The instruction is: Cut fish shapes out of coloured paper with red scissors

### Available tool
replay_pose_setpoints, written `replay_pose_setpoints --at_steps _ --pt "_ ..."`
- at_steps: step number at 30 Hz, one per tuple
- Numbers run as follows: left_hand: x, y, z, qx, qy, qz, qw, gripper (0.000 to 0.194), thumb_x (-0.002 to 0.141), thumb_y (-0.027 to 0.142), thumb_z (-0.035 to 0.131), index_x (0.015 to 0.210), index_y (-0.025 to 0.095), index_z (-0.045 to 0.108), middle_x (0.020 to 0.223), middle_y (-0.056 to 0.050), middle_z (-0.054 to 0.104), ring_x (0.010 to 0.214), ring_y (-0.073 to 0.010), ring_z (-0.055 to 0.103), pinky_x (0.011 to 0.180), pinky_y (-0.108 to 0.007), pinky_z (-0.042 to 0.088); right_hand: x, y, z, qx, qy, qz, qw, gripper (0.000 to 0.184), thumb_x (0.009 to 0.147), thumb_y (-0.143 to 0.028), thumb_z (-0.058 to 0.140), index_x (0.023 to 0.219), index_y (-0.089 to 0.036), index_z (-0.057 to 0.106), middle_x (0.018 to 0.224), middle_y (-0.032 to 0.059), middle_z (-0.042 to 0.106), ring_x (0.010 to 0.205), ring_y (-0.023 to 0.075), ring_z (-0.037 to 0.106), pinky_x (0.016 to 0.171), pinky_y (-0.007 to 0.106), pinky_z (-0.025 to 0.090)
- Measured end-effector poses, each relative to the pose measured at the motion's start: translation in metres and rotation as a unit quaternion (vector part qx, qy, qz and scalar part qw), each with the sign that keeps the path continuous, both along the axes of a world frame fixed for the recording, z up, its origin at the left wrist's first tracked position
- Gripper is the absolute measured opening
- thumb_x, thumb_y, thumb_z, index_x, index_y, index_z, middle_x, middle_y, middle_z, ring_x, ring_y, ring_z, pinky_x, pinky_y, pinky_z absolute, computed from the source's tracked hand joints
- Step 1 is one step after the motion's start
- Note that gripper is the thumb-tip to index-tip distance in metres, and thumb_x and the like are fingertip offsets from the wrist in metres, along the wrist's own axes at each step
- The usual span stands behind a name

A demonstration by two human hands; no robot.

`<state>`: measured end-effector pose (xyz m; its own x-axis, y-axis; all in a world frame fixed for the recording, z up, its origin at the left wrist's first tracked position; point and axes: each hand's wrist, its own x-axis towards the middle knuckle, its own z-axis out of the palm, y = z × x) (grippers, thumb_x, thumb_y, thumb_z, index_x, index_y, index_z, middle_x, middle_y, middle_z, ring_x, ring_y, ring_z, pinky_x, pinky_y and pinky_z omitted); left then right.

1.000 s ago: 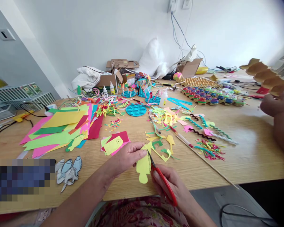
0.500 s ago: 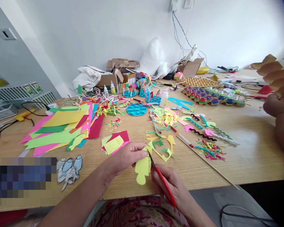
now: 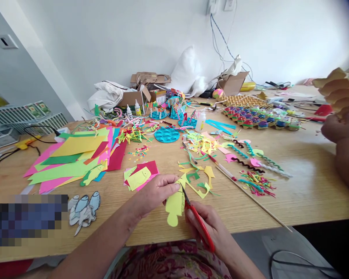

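My left hand (image 3: 161,190) pinches the top of a yellow-green paper cutout (image 3: 175,205), whose rounded end hangs down over the table's front part. Red-handled scissors (image 3: 203,226) are in my right hand (image 3: 211,223), their dark blades at the cutout's right edge near my left fingertips. Just beyond, a loose cluster of yellow and green paper scraps (image 3: 202,188) lies on the wood. To the left of my left hand is a small stack of coloured paper pieces, topped by a yellow one with a fish drawn on it (image 3: 139,178).
Coloured paper sheets (image 3: 72,162) and white-blue fish cutouts (image 3: 84,211) lie at left. A thin wooden stick (image 3: 253,197) reaches the front edge at right. Another person's hand (image 3: 341,130) holds an egg-carton piece (image 3: 337,93). Blue disc (image 3: 166,134) and glue bottle (image 3: 201,121) stand farther back.
The paper cutout's lower end has swung slightly left, and the scissors have shifted a little with it. The other person's egg-carton piece has moved right.
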<state>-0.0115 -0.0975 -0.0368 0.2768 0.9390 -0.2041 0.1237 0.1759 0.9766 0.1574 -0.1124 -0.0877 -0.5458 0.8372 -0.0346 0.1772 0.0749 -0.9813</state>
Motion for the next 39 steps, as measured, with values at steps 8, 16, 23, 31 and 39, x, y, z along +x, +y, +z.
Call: replay_pose_setpoints --at_steps 8,16,23,31,39 --pt "0.005 0.0 0.005 -0.011 0.002 -0.018 1.0 0.024 0.073 0.037 0.053 0.062 0.016 0.047 0.054 0.006 0.04 0.047 -0.0062 0.034 0.045 -0.019 0.026 0.0 -0.001 0.001 -0.001 -0.002 0.0 1.0 0.052 0.083 -0.065 0.035 0.056 -0.021 0.034 0.047 -0.0046 0.038 0.045 0.0101 0.033 0.042 0.023 0.024" --pt "0.002 0.0 0.006 -0.03 0.001 -0.032 0.999 0.024 0.074 0.037 0.053 0.063 0.016 0.047 0.053 0.006 0.042 0.047 -0.0061 0.036 0.044 -0.019 0.027 0.003 -0.003 -0.001 -0.005 0.011 -0.007 1.0 0.051 0.083 -0.064 0.036 0.054 -0.021 0.033 0.045 -0.0051 0.037 0.043 0.0095 0.031 0.04 0.022 0.022" --pt "0.0 0.003 0.01 -0.047 0.013 -0.075 0.996 0.023 0.074 0.036 0.053 0.066 0.015 0.049 0.054 0.005 0.043 0.046 -0.0057 0.037 0.044 -0.019 0.026 0.002 -0.003 0.006 -0.048 0.031 -0.002 0.998 0.052 0.078 -0.067 0.04 0.054 -0.021 0.035 0.046 -0.0057 0.037 0.042 0.0091 0.033 0.04 0.022 0.024" --pt "-0.003 0.011 0.017 -0.043 0.058 -0.144 0.987 0.026 0.075 0.038 0.052 0.062 0.016 0.045 0.053 0.006 0.04 0.046 -0.0059 0.035 0.043 -0.019 0.024 0.01 0.0 0.003 -0.02 0.002 0.007 1.0 0.053 0.08 -0.068 0.037 0.055 -0.021 0.034 0.047 -0.0057 0.036 0.044 0.009 0.031 0.041 0.022 0.023" --pt "-0.006 0.028 0.023 -0.07 0.088 -0.212 0.971 0.024 0.073 0.036 0.053 0.061 0.017 0.047 0.052 0.006 0.043 0.045 -0.0065 0.038 0.044 -0.019 0.027 0.019 0.006 0.006 -0.008 0.002 0.03 1.0 0.053 0.081 -0.067 0.036 0.054 -0.021 0.034 0.044 -0.0059 0.036 0.041 0.0088 0.03 0.04 0.022 0.022"
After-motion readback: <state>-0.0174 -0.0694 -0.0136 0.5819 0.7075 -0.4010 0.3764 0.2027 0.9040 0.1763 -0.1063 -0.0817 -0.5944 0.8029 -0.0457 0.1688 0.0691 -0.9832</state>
